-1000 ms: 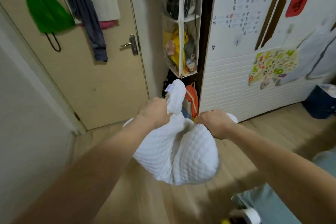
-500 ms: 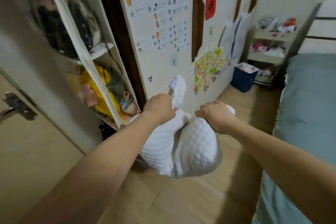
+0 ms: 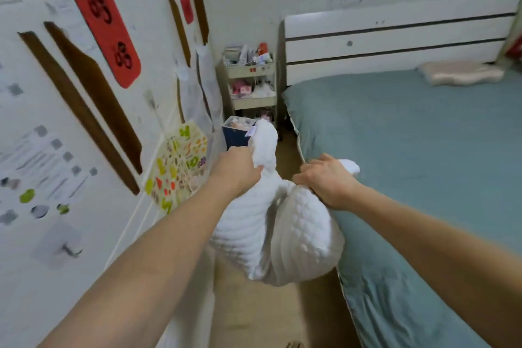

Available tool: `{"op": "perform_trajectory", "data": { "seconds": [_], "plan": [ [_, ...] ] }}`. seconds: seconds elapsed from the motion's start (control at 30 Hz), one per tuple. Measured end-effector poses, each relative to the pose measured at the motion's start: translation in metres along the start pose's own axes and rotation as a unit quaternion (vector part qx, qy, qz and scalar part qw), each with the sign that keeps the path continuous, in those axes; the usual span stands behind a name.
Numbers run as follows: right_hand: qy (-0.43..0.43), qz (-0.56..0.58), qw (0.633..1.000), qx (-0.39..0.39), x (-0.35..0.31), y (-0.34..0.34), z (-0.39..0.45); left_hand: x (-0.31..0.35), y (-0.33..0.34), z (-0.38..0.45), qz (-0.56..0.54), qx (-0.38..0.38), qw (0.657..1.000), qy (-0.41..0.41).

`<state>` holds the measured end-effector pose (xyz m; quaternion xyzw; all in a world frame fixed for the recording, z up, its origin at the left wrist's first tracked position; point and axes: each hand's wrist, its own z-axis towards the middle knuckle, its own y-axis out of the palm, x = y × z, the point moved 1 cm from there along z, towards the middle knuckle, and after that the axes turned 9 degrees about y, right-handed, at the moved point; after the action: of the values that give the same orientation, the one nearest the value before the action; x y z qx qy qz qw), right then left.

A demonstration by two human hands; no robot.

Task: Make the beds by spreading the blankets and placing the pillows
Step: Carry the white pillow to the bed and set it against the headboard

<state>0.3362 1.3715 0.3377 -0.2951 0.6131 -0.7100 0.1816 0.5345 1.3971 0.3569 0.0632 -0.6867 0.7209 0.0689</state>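
A white quilted pillow (image 3: 293, 237) hangs in front of me, sagging in the middle. My left hand (image 3: 240, 172) grips its upper left corner, and my right hand (image 3: 324, 181) grips its upper right corner. The pillow is held above the wooden floor, just left of the bed (image 3: 418, 167), which has a teal sheet. A pale pink pillow (image 3: 463, 73) lies at the head of the bed on the far right, below the white headboard (image 3: 395, 39).
A wall with red banners and posters (image 3: 93, 110) runs close on my left. A white shelf cart (image 3: 251, 85) and a dark blue bin (image 3: 237, 133) stand in the far corner, at the end of the narrow strip of wooden floor (image 3: 271, 311).
My view has swung right from the door to the bed. Both hands keep their grip on the white pillow, which has come alongside the bed's edge.
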Motion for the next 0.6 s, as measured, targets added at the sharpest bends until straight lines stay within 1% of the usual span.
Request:
{"op": "perform_trajectory", "data": {
  "seconds": [0.07,0.13,0.2,0.23,0.27,0.3,0.33,0.37,0.4,0.47,0.5,0.53,0.57,0.6],
  "plan": [
    [0.010,-0.018,0.999,-0.025,0.034,0.010,0.041,0.002,0.009,0.065,0.001,-0.015,1.000,0.024],
    [0.006,-0.041,0.998,-0.037,0.062,0.019,0.076,0.001,0.011,0.113,-0.006,-0.020,0.999,0.033],
    [0.006,-0.059,0.998,-0.031,0.098,0.032,0.125,-0.006,0.014,0.173,-0.030,-0.016,0.999,0.030],
    [0.014,-0.076,0.996,-0.039,0.120,0.041,0.159,-0.012,0.016,0.216,-0.035,-0.021,0.998,0.037],
    [0.009,-0.095,0.994,-0.050,0.130,0.040,0.173,-0.016,0.015,0.232,-0.043,-0.023,0.998,0.034],
    [0.006,-0.117,0.992,-0.047,0.145,0.046,0.196,-0.023,0.017,0.264,-0.047,-0.021,0.998,0.036],
    [0.009,-0.128,0.990,-0.063,0.159,0.053,0.220,-0.029,0.016,0.295,-0.050,-0.018,0.998,0.037],
    [0.027,-0.118,0.991,-0.049,0.164,0.053,0.235,-0.034,0.018,0.315,-0.051,-0.014,0.998,0.037],
    [0.053,-0.107,0.992,-0.040,0.182,0.065,0.266,-0.042,0.022,0.358,-0.062,-0.017,0.997,0.041],
    [0.142,-0.030,0.989,-0.039,0.207,0.083,0.314,-0.056,0.032,0.423,-0.093,-0.019,0.995,0.044],
    [0.203,0.003,0.979,-0.033,0.222,0.095,0.337,-0.062,0.035,0.455,-0.106,-0.015,0.993,0.047],
    [0.251,0.024,0.968,-0.018,0.232,0.100,0.353,-0.064,0.033,0.478,-0.125,-0.009,0.991,0.037],
    [0.292,0.031,0.956,-0.022,0.243,0.107,0.378,-0.069,0.031,0.508,-0.146,-0.004,0.989,0.032],
    [0.337,0.080,0.938,-0.013,0.255,0.112,0.404,-0.074,0.028,0.540,-0.164,-0.002,0.986,0.027]
  ]
}}
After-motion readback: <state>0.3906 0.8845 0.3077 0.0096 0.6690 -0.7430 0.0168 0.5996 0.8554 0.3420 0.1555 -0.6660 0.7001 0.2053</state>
